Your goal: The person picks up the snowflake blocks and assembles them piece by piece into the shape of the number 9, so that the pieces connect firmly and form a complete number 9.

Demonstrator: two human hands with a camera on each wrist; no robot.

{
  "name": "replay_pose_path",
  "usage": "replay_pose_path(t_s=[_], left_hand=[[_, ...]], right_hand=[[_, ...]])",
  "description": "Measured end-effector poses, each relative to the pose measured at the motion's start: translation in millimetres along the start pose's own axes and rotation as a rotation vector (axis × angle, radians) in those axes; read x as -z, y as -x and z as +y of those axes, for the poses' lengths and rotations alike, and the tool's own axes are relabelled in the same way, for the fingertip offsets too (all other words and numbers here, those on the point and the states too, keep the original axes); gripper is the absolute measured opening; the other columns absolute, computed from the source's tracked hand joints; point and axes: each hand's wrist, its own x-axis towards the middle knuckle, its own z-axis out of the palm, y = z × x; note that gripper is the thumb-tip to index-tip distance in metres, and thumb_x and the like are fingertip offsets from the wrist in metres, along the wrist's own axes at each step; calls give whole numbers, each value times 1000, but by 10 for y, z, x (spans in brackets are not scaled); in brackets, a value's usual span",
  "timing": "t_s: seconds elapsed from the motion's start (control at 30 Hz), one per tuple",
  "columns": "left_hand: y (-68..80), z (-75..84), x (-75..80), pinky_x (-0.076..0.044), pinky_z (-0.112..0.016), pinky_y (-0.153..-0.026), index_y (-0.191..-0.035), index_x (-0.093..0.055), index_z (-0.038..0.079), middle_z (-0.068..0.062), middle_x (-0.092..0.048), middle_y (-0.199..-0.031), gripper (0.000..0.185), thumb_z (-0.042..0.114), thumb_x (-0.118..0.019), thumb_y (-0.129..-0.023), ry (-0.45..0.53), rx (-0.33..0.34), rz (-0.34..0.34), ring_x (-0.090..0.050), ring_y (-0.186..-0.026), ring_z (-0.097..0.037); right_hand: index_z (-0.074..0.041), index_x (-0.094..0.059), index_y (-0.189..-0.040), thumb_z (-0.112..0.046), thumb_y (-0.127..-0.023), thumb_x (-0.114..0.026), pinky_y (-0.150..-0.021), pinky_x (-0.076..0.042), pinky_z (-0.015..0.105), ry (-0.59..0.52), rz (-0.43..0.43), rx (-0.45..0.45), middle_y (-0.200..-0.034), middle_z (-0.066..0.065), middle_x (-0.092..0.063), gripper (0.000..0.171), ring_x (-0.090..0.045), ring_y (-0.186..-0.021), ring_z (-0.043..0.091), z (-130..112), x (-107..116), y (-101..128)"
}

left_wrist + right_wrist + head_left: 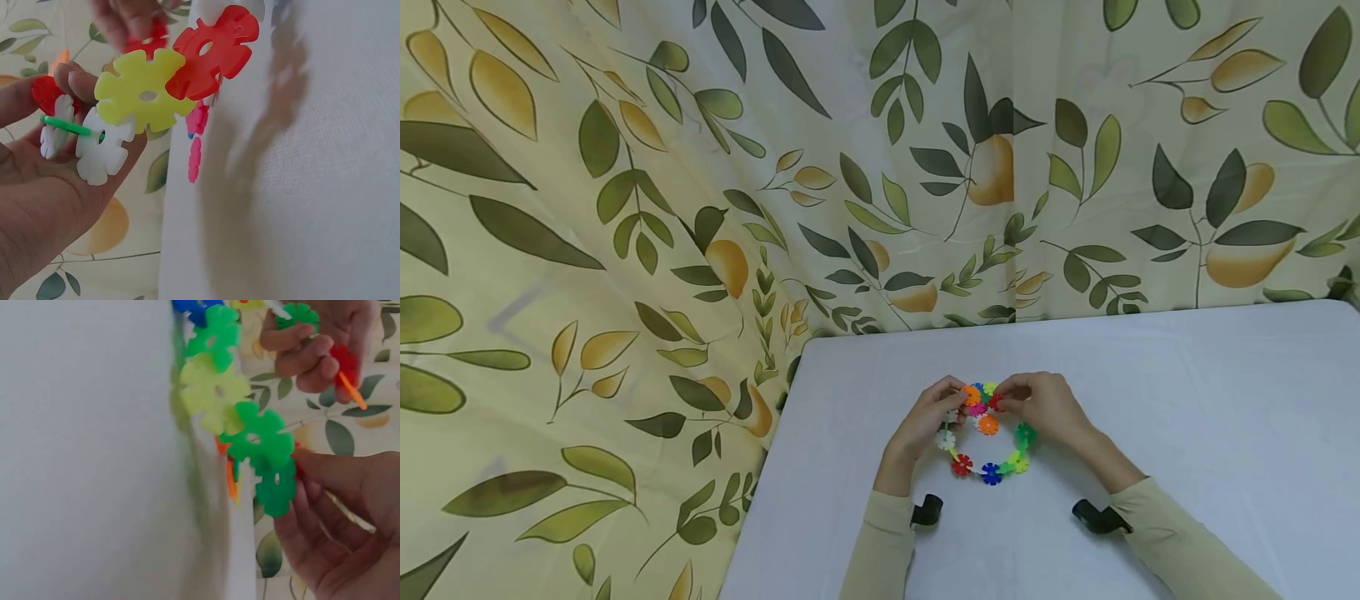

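On the white cloth-covered table (1187,400), near its left front part, a ring of many-coloured plastic snowflake-shaped discs (988,454) slotted together, partly lifted at its far side. Left hand (928,417) at the far left of the ring, fingers curled and pinching the discs there; in the left wrist view a white disc (100,150) against the fingertips, joined to a yellow disc (144,90) and then a red disc (215,50). Right hand (1045,408) at the far right of the ring, fingers also curled and grasping; in the right wrist view a dark green disc (275,484) pinched between thumb and fingers, linked to a lighter green disc (256,434) and a pale yellow-green disc (212,394). Both hands close together at the top of the ring, nearly touching. A loose orange disc (988,425) inside the ring. Long pale green sleeves (880,542) on both arms, a black wrist mount (927,510) on each. Behind and left of the table, a cream curtain with leaf and pear print (625,208).
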Motion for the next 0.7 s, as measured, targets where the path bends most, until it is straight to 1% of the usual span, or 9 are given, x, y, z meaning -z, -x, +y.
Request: replay_pose_path(t_s=[0.1, 0.17, 0.3, 0.47, 0.6, 0.7], left_hand=[[-11, -5, -10, -50, -26, -67, -115, -61, 5, -10, -59, -90, 18, 19, -52, -110, 15, -5, -2, -55, -73, -15], [-13, -4, -16, -50, -26, -67, -114, -60, 5, -8, -59, -88, 18, 19, -50, -110, 30, -1, -1, -56, -73, -15], [-11, 0, -23, -51, -26, -68, -111, -58, 9, -5, -60, -87, 15, 20, -48, -111, 53, 18, 5, -56, -74, -15], [-14, -7, -40, -52, -27, -70, -109, -57, 10, -5, -62, -88, 14, 20, -47, -111, 83, 27, 14, -56, -75, -18], [-20, -19, -56, -52, -27, -70, -108, -56, 9, -5, -62, -88, 15, 20, -46, -112, 94, 14, 18, -55, -75, -19], [-20, -25, -65, -49, -29, -70, -103, -53, 10, -6, -60, -87, 16, 20, -45, -112, 104, 8, 9, -52, -74, -19]], right_hand=[[-13, -82, -98, -10, -88, -85, -72, -58, 26, -78, 51, 32, -92, -1, -78, 12, -74, -82, 19, -64, 17, -3], [-13, -82, -98, -10, -88, -85, -70, -59, 25, -133, 74, 44, -93, 1, -79, 11, -75, -81, 20, -101, 26, -3], [-14, -81, -96, -10, -88, -85, -68, -59, 24, -215, 96, 54, -91, 2, -79, 9, -76, -79, 18, -161, 37, 9], [-11, -81, -95, -7, -88, -84, -69, -59, 23, -261, 108, 68, -90, 3, -79, 8, -77, -79, 17, -208, 34, 26], [-10, -81, -94, -6, -87, -84, -69, -59, 23, -262, 124, 82, -88, 2, -79, 8, -77, -79, 18, -224, 25, 34], [-11, -81, -92, -6, -87, -85, -68, -59, 23, -264, 137, 95, -87, 1, -79, 8, -77, -78, 20, -230, 15, 42]])
